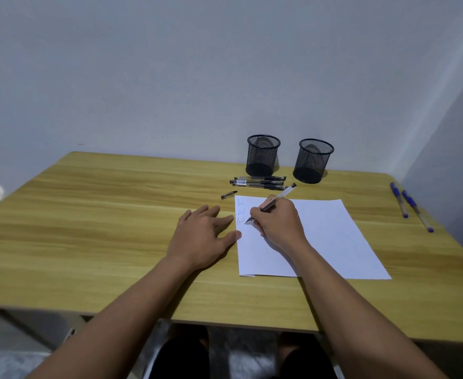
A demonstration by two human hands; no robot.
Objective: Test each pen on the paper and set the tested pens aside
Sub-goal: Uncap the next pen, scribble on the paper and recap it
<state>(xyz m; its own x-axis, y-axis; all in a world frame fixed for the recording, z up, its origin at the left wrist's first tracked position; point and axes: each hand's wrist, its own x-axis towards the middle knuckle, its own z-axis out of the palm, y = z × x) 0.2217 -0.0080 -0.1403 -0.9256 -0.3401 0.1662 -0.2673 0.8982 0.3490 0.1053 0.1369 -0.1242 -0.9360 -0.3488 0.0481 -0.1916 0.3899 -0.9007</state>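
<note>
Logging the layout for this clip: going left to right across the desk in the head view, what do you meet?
left hand → left mesh cup → right mesh cup → blue pens. Left out for overlap: paper, right hand holding a pen, black pens, pen cap.

Nothing can be read for certain. The white sheet of paper [320,236] bears three short handwritten scribbles [240,212] stacked down its far-left corner, too faint to make out, the lowest just beside the tip of the clear plastic pen [285,193]. One of the clear black-capped pens [260,182] beyond the paper carries a small white printed label [241,182], its print too fine to read.
</note>
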